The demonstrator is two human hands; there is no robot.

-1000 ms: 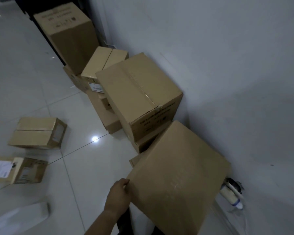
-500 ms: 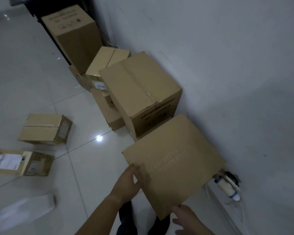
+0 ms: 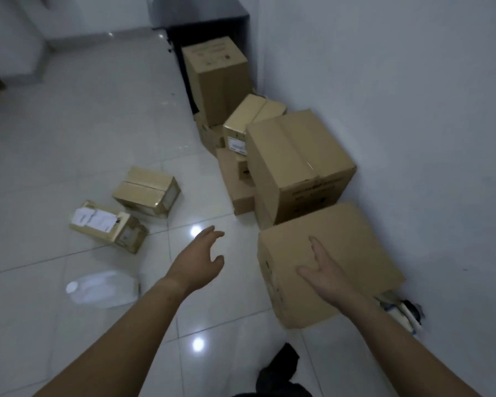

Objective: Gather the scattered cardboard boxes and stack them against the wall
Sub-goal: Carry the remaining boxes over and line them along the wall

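Note:
A plain cardboard box (image 3: pixel 352 242) rests on the floor beside the white wall (image 3: pixel 413 110) at lower right. My right hand (image 3: pixel 321 270) hovers over its top, fingers spread, holding nothing. My left hand (image 3: pixel 204 259) is open above the tiles, left of that box. Behind it stands a large printed box (image 3: pixel 295 161), then a row of further boxes along the wall, ending in a tall box (image 3: pixel 221 78). Two small boxes lie loose on the floor: a taped one (image 3: pixel 146 190) and one with a white label (image 3: pixel 106 224).
A white plastic jug (image 3: pixel 103 287) lies on the tiles at lower left. A white and black object with a cord (image 3: pixel 404 310) sits by the wall behind the near box. A dark cabinet (image 3: pixel 206 27) stands at the far end. My dark foot (image 3: pixel 278 365) shows at the bottom.
The near box, held tilted before, now rests flat on the floor by the wall. Both hands have let go and lifted off it; the left hand has moved left.

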